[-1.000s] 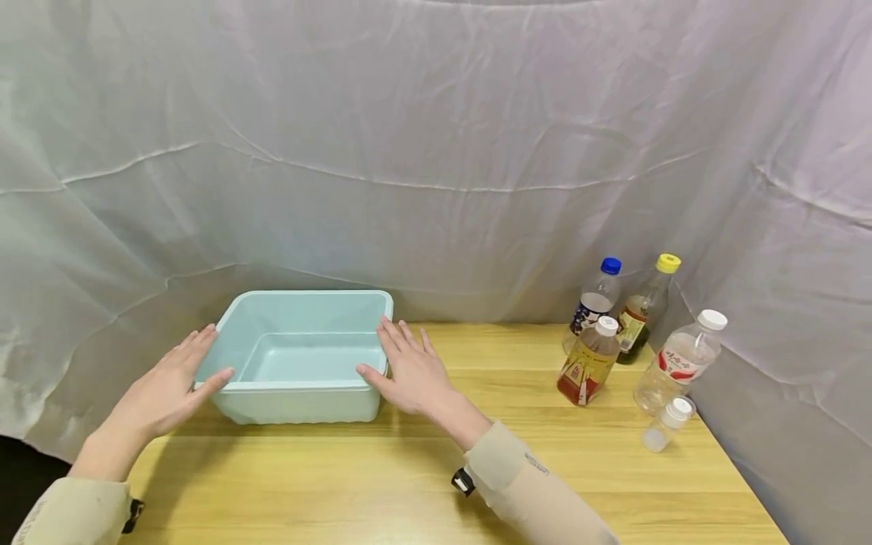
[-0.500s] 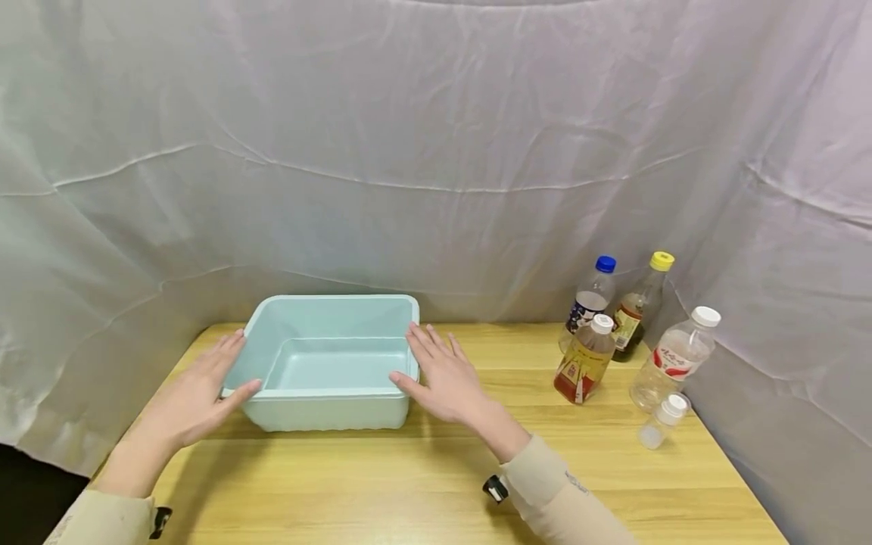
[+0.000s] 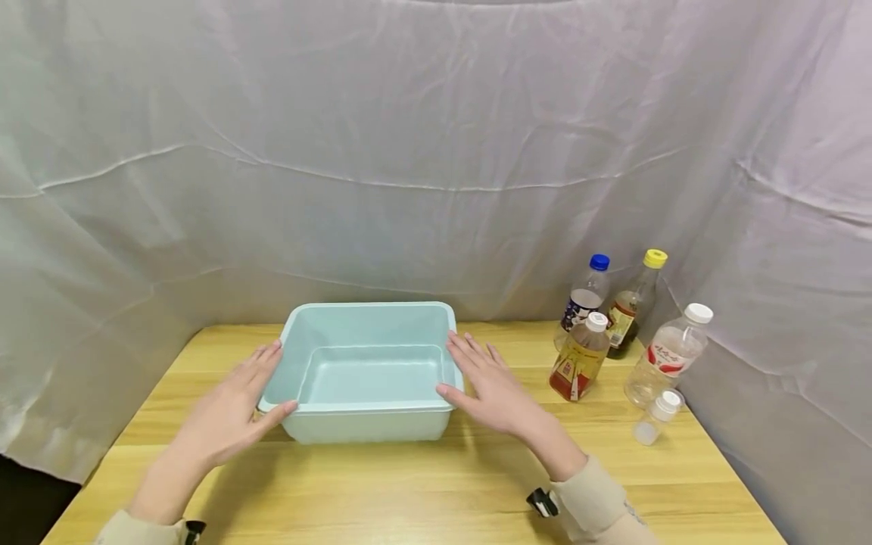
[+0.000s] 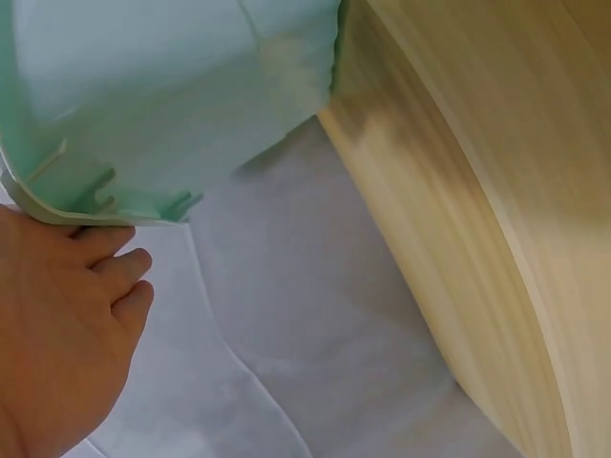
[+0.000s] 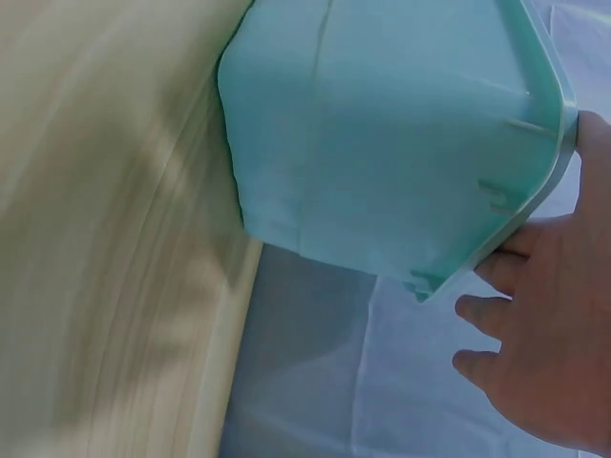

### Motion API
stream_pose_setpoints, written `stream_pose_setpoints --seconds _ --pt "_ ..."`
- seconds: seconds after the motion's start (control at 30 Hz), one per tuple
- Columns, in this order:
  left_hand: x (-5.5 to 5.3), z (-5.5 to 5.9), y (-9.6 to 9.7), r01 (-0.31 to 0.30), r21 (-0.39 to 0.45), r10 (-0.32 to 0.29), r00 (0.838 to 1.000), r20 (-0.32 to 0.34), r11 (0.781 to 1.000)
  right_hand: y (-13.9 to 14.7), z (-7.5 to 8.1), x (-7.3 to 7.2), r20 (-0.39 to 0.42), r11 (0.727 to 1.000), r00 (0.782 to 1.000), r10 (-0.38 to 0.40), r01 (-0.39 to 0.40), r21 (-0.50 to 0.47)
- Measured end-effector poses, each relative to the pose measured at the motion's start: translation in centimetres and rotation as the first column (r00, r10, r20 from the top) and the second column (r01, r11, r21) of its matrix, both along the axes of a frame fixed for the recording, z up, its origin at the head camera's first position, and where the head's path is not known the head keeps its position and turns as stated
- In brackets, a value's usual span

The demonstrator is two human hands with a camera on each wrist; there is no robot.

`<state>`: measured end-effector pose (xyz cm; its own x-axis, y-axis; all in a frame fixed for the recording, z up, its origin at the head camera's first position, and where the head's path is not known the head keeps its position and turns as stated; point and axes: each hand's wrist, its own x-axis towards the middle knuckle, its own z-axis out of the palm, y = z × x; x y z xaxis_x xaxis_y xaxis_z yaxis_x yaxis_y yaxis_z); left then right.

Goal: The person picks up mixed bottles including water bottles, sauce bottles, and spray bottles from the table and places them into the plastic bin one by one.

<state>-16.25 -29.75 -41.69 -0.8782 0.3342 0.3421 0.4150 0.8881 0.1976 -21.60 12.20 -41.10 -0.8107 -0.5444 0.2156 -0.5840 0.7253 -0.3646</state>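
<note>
A light blue-green plastic tub (image 3: 368,428) stands upright on the wooden table, with nothing in it. At its left end my left hand (image 3: 228,412) touches the rim, fingers straight, thumb at the front corner. My right hand (image 3: 500,393) lies against the opposite end in the same way, its fingers extended along the rim. In the left wrist view, the fingers of the left hand (image 4: 67,324) meet the lip of the tub (image 4: 172,105) from outside. The right wrist view has the right hand (image 5: 563,315) at the tub's edge, with some fingers spread below the lip.
On the table's right stand a blue-capped bottle (image 3: 587,299), a yellow-capped bottle (image 3: 633,310) with dark liquid, a yellow-labelled bottle (image 3: 582,359), a clear bottle with a red label (image 3: 671,356) and a small white-capped bottle (image 3: 657,418). A grey curtain (image 3: 381,227) hangs behind.
The tub has slid right and a little toward me, both hands travelling with it at its ends. The bottles have only shifted slightly left in the view.
</note>
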Motion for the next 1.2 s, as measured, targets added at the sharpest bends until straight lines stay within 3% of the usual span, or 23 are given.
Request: stream_pose_setpoints --seconds 0.2,0.37,0.57,1.2 --pt "0.7 -0.2 2.0 0.035 0.002 -0.035 0.999 -0.001 0.999 2.8 -0.1 1.0 -0.021 1.0 1.0 0.006 -0.006 -0.018" --pt "1.0 -0.3 3.2 0.071 -0.013 -0.071 0.997 -0.041 0.997 4.8 0.1 1.7 -0.007 1.0 1.0 0.007 -0.008 -0.029" --pt "1.0 -0.3 4.3 0.113 -0.027 -0.115 0.99 -0.082 0.993 6.5 0.4 2.3 0.004 0.999 1.0 -0.005 0.005 -0.033" --pt "0.7 -0.7 6.4 0.174 -0.025 -0.175 0.98 -0.096 0.984 9.9 0.1 2.6 0.013 1.0 1.0 0.004 -0.004 -0.03"
